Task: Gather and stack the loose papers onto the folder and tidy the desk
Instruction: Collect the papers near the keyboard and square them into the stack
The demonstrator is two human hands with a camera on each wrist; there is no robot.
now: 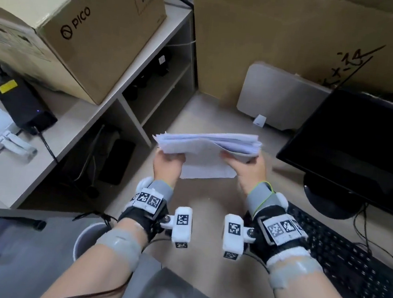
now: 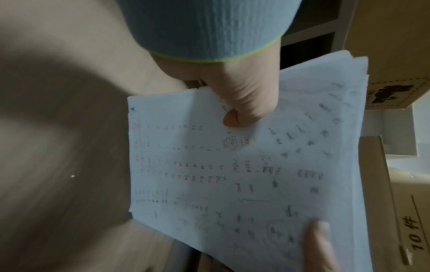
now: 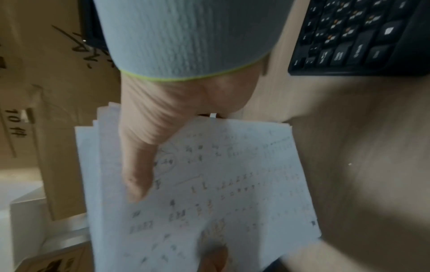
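Gathered already into one thick stack of papers [image 1: 207, 143] and lifted clear of the desk [image 1: 212, 199], long axis running left to right and nearly level, left hand [image 1: 168, 161] and right hand [image 1: 247, 165] each clamped on an end, with squaring and setting onto the unseen folder seemingly left.

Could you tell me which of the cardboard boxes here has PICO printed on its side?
The PICO box on the white shelf unit at left; the cardboard behind the monitor bears only handwriting.
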